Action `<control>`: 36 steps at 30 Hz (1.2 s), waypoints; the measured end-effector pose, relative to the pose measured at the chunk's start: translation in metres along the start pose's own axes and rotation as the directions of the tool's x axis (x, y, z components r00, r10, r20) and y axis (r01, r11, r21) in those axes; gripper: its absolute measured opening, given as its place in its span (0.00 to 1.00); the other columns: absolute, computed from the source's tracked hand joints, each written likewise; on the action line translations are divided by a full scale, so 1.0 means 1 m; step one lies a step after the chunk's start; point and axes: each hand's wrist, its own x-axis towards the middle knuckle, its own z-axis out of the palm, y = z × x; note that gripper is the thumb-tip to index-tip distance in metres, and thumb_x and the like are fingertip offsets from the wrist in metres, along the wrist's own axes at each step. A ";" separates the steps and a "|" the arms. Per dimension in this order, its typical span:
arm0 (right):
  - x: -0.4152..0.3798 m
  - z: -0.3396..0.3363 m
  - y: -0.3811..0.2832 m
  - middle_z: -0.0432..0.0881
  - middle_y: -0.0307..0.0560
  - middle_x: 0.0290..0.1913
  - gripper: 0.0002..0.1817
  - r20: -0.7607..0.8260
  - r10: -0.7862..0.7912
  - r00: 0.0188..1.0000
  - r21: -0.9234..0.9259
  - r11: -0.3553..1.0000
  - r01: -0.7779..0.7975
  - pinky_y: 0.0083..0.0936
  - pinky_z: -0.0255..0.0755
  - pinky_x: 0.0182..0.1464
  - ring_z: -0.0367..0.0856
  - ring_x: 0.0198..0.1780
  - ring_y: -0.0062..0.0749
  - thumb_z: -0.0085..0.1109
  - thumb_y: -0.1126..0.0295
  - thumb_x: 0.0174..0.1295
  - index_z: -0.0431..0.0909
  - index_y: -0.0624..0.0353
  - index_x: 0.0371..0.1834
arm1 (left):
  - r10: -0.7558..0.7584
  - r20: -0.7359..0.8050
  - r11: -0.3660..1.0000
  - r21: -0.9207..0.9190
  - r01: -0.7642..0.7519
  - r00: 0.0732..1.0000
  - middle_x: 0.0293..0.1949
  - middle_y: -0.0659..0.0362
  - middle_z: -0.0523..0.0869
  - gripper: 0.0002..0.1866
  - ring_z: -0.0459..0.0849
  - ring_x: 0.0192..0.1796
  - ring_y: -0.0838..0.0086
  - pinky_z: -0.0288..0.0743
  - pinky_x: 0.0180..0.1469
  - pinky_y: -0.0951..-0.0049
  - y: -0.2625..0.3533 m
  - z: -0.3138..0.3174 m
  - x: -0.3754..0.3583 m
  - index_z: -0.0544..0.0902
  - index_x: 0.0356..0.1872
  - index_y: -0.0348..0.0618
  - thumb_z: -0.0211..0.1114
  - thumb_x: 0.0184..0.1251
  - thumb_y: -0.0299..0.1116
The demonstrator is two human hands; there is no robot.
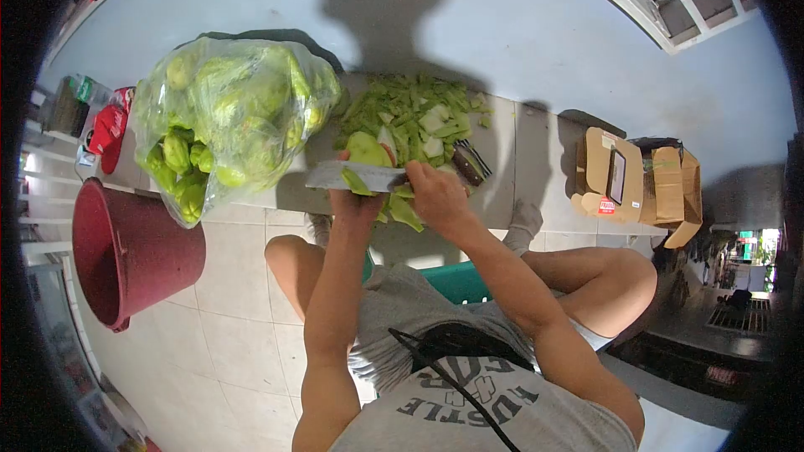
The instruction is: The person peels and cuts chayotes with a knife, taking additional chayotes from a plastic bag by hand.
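- Knife (pixel 335 174), one: broad grey blade, pointing to the person's left; gripped in the right hand (pixel 440 198).
- Vegetable (pixel 368 149), one: pale green, rounded; in the left hand (pixel 356 205), beyond the blade.
- Green piece (pixel 356 182), one: slim, against the blade.

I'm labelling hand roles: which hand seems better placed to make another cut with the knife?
Probably the right hand: it grips the knife at the handle end, blade extending leftward. The left hand is occupied, holding the chayote.
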 end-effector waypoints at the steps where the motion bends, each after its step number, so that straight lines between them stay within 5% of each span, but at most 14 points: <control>1: 0.000 0.001 0.001 0.79 0.49 0.31 0.10 -0.008 -0.005 1.000 0.010 1.000 0.005 0.44 0.76 0.31 0.83 0.31 0.50 0.54 0.71 0.57 0.68 0.55 0.41 | 0.001 0.000 1.000 -0.001 -0.001 1.000 0.51 0.46 0.79 0.24 0.78 0.54 0.53 0.72 0.62 0.51 0.000 0.000 0.000 0.74 0.53 0.37 0.61 0.61 0.44; 4: -0.003 0.004 0.005 0.80 0.50 0.32 0.12 -0.040 -0.018 0.999 0.039 0.999 0.020 0.44 0.77 0.32 0.83 0.32 0.50 0.54 0.72 0.56 0.69 0.55 0.43 | -0.022 0.034 1.000 0.011 0.021 0.999 0.50 0.47 0.80 0.25 0.79 0.53 0.52 0.73 0.61 0.52 -0.001 0.001 0.000 0.74 0.54 0.38 0.61 0.61 0.44; 6: -0.005 0.009 0.012 0.80 0.50 0.32 0.12 -0.066 -0.028 0.997 0.059 0.998 0.032 0.45 0.77 0.32 0.83 0.32 0.50 0.55 0.73 0.55 0.69 0.56 0.43 | 0.034 -0.099 0.997 0.078 -0.026 0.994 0.50 0.47 0.81 0.25 0.80 0.53 0.52 0.74 0.60 0.52 -0.002 0.005 -0.001 0.74 0.54 0.37 0.60 0.61 0.44; 10: -0.008 0.010 0.025 0.80 0.54 0.33 0.16 0.028 0.115 0.993 0.028 0.993 -0.116 0.47 0.75 0.34 0.82 0.34 0.54 0.60 0.74 0.51 0.68 0.57 0.42 | 0.063 -0.002 0.981 0.184 -0.062 0.998 0.51 0.48 0.80 0.23 0.80 0.54 0.56 0.74 0.60 0.53 0.004 0.020 -0.016 0.74 0.54 0.37 0.56 0.64 0.43; 12: -0.009 0.005 0.028 0.80 0.56 0.32 0.18 0.042 0.152 0.987 0.026 0.988 -0.153 0.47 0.73 0.34 0.81 0.35 0.57 0.64 0.74 0.48 0.66 0.58 0.40 | 0.001 -0.101 0.968 0.248 0.025 0.995 0.51 0.47 0.80 0.24 0.80 0.54 0.56 0.76 0.57 0.53 0.005 0.024 -0.019 0.74 0.55 0.37 0.56 0.63 0.43; 15: -0.002 -0.002 0.036 0.79 0.56 0.31 0.18 0.073 0.156 0.985 0.076 0.984 -0.161 0.48 0.72 0.35 0.80 0.36 0.58 0.63 0.76 0.48 0.66 0.58 0.40 | -0.072 -0.028 0.956 0.282 0.077 0.997 0.53 0.46 0.80 0.27 0.80 0.55 0.53 0.73 0.62 0.51 -0.004 0.021 -0.027 0.73 0.59 0.39 0.56 0.64 0.46; 20: 0.000 -0.023 0.016 0.79 0.57 0.31 0.21 0.131 0.043 0.991 0.086 0.995 -0.054 0.47 0.72 0.35 0.80 0.36 0.60 0.66 0.76 0.45 0.66 0.60 0.40 | -0.050 -0.079 0.986 0.155 0.062 0.996 0.53 0.45 0.79 0.25 0.79 0.55 0.53 0.74 0.60 0.50 -0.001 0.018 -0.017 0.73 0.58 0.38 0.56 0.64 0.44; 24: 0.001 -0.014 0.016 0.82 0.54 0.32 0.18 0.049 -0.046 0.998 0.108 0.993 0.041 0.48 0.75 0.29 0.83 0.31 0.53 0.61 0.72 0.50 0.66 0.55 0.43 | -0.028 -0.070 0.990 0.138 0.037 0.997 0.54 0.42 0.77 0.28 0.78 0.56 0.50 0.71 0.63 0.49 -0.001 0.022 -0.016 0.72 0.58 0.35 0.58 0.63 0.46; 30: 0.008 -0.008 0.024 0.82 0.56 0.33 0.16 0.027 -0.009 1.000 0.085 0.996 0.007 0.48 0.76 0.31 0.83 0.33 0.56 0.58 0.71 0.54 0.66 0.54 0.44 | -0.031 -0.045 0.977 0.209 0.039 0.999 0.53 0.43 0.79 0.28 0.79 0.56 0.52 0.73 0.61 0.49 0.005 0.006 -0.015 0.73 0.58 0.34 0.56 0.63 0.44; 33: 0.016 0.000 0.037 0.81 0.57 0.32 0.20 0.074 0.048 0.996 0.041 0.998 -0.051 0.48 0.72 0.35 0.80 0.36 0.60 0.64 0.76 0.48 0.66 0.59 0.42 | -0.063 -0.014 0.950 0.304 0.064 0.998 0.53 0.43 0.80 0.28 0.79 0.56 0.53 0.74 0.59 0.49 0.001 0.020 -0.025 0.72 0.59 0.33 0.55 0.62 0.44; 36: 0.025 0.011 0.055 0.82 0.61 0.33 0.17 0.131 0.079 0.988 0.049 0.995 -0.086 0.52 0.75 0.38 0.83 0.38 0.58 0.56 0.71 0.56 0.65 0.56 0.48 | -0.138 -0.041 0.938 0.316 0.144 0.990 0.53 0.43 0.79 0.29 0.80 0.54 0.53 0.75 0.58 0.50 0.001 0.023 -0.026 0.72 0.60 0.33 0.55 0.62 0.43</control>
